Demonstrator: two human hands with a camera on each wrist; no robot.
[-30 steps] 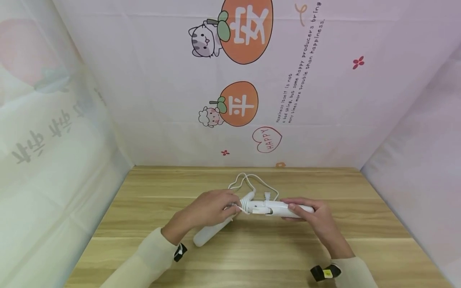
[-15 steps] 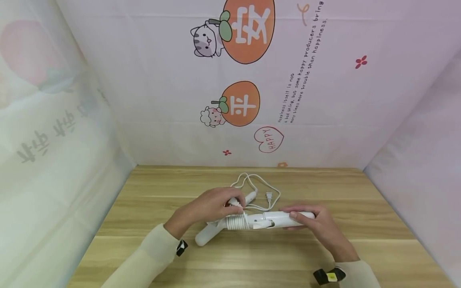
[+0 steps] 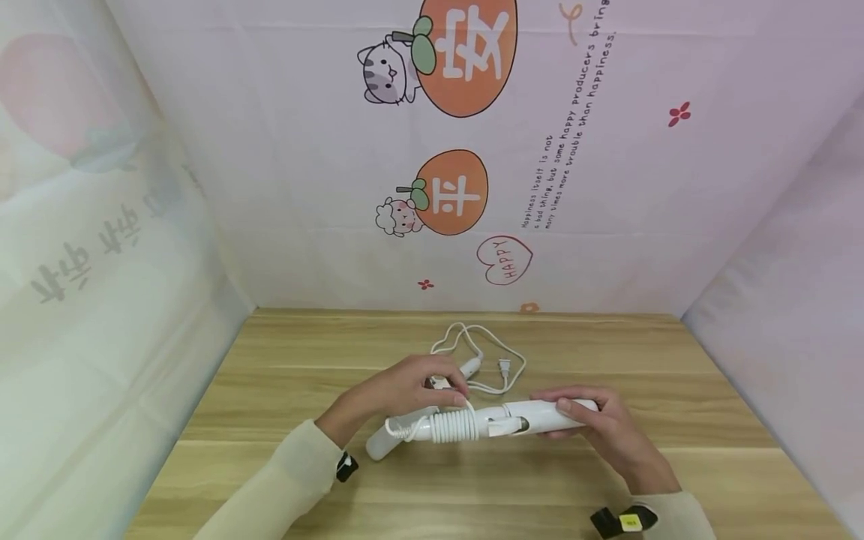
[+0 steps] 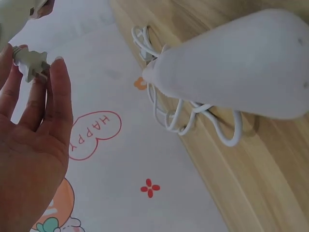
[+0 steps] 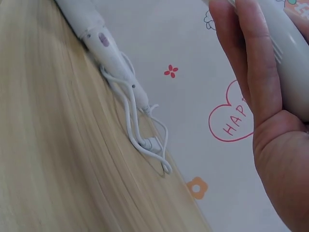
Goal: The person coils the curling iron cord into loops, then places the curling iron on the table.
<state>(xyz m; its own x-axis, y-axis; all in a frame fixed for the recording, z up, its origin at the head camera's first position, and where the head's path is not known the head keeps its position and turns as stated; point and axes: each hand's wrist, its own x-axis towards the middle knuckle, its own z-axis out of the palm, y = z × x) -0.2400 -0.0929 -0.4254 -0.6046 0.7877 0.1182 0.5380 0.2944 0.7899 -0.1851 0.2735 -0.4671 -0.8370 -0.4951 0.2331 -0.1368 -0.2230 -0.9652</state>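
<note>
A white curling iron (image 3: 540, 417) lies across both hands' workspace, its cord (image 3: 454, 426) wound in several turns around the handle. My right hand (image 3: 604, 424) grips its smooth right end, fingers behind and thumb on the near side. My left hand (image 3: 418, 384) pinches the cord's plug (image 4: 30, 64) between thumb and fingers, just above the coil. Behind and below the wound one, a second white curling iron (image 3: 382, 444) rests on the table, partly hidden by the left hand and the first iron. In the right wrist view the right hand's fingers (image 5: 260, 63) lie along the white body.
The second iron's loose cord (image 3: 496, 339) loops on the wooden table (image 3: 574, 480) toward the back, with its plug (image 3: 504, 367) beside the loops. A printed white cloth (image 3: 304, 187) stands behind the table, and more cloth walls flank both sides.
The wound curling iron has come nearer the person, showing its coil more fully. The second iron's cord and plug now show apart from it. My left hand has shifted slightly right.
</note>
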